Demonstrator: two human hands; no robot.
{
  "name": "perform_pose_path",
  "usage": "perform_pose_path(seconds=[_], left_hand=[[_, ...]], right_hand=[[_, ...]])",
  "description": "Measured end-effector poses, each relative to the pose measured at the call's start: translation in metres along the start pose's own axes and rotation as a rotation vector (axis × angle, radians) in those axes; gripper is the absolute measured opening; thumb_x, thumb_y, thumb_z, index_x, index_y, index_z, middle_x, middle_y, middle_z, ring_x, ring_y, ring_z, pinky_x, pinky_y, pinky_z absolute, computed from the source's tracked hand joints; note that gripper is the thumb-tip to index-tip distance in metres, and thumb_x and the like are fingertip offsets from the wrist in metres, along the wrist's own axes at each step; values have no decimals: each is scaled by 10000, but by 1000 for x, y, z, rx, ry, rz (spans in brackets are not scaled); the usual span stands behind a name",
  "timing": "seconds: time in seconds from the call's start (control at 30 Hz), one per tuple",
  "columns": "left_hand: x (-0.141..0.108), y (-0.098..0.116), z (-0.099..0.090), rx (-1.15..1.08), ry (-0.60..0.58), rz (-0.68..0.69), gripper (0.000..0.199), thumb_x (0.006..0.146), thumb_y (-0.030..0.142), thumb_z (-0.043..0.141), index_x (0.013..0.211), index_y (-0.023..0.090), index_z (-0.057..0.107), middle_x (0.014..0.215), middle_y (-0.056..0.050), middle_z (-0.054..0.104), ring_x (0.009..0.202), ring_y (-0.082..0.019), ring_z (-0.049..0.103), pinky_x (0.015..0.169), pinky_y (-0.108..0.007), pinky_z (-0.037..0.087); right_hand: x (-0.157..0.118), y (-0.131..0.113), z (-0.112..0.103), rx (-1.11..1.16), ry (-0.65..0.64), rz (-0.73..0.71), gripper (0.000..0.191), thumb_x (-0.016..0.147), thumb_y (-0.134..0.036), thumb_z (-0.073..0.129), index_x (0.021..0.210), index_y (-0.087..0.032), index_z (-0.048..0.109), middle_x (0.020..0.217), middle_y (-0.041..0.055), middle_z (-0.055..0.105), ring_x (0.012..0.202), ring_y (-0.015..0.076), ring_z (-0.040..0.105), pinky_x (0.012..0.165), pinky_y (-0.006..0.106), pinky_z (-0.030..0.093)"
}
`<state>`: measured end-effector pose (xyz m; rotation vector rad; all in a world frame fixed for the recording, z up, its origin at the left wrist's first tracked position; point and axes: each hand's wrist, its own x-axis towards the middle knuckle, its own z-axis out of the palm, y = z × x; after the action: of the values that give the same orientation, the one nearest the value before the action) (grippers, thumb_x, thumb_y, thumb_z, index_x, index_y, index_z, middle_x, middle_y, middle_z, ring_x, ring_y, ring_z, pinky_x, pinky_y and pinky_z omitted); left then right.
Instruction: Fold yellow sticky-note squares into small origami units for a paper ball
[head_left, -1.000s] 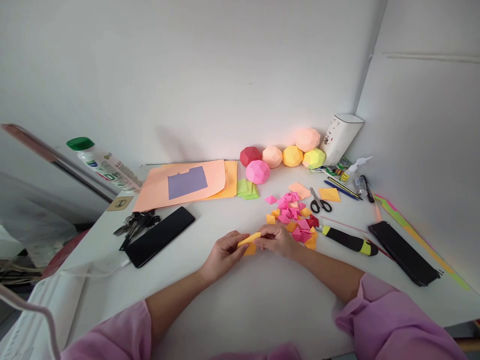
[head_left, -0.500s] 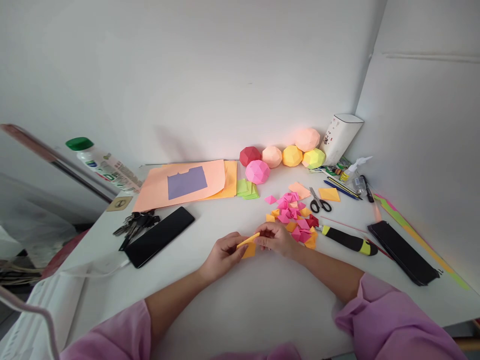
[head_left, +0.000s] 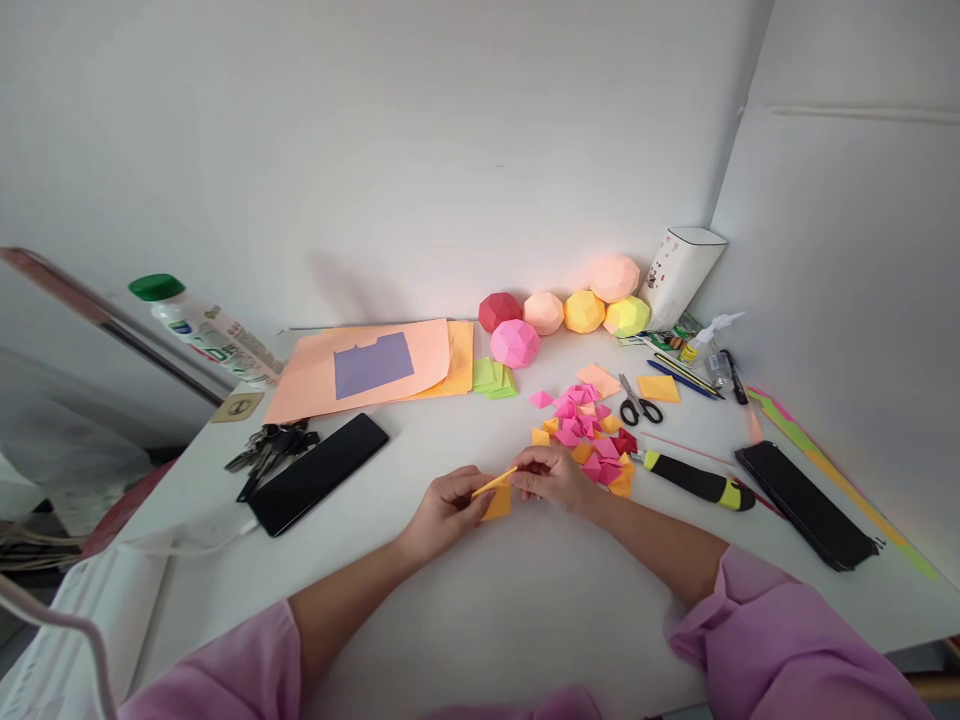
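Observation:
A folded piece of orange paper is pinched between my two hands above the table. My left hand grips its left end with thumb and fingers. At its right end, the fingertips of my right hand close on the paper. Just below it shows a flat orange paper square; whether it lies on the table or hangs from the fingers I cannot tell. Beyond my right hand spreads a pile of small folded paper pieces in pink, orange and red.
Scissors and a black-and-yellow cutter lie right of the pile. Several faceted paper balls sit along the wall. At left are a phone, keys and a bottle; peach paper sheets lie behind. A black case rests far right.
My hands stay in nearly the same place. The folded orange paper between them looks slightly flatter and thinner from this angle; nothing else has visibly moved.

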<state>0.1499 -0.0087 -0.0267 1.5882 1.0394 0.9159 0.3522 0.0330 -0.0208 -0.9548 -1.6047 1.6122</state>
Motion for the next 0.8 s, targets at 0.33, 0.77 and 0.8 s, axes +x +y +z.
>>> perform_pose_path(seconds=[0.33,0.77,0.8], left_hand=[[0,0,0,9,-14,-10,247,861,284,518,953,171,718,722,-8,485,528,-72,440,466,-197,353],[0,5,0,5,-9,-36,244,844,300,536,908,155,721,711,-10,492,531,-74,430,462,-197,342],[0,5,0,7,-8,-39,246,843,308,539,904,154,721,711,-10,492,532,-75,430,462,-196,343]], right_hand=[[-1,-2,0,-4,-1,0,186,746,-332,689,755,-151,643,565,-34,522,490,75,474,466,199,370],[-1,-1,-1,57,7,-8,167,746,-303,688,743,-148,626,561,-35,527,488,76,485,463,196,378],[0,-1,-2,61,4,-11,169,746,-305,688,739,-148,627,560,-35,526,488,76,483,459,197,372]])
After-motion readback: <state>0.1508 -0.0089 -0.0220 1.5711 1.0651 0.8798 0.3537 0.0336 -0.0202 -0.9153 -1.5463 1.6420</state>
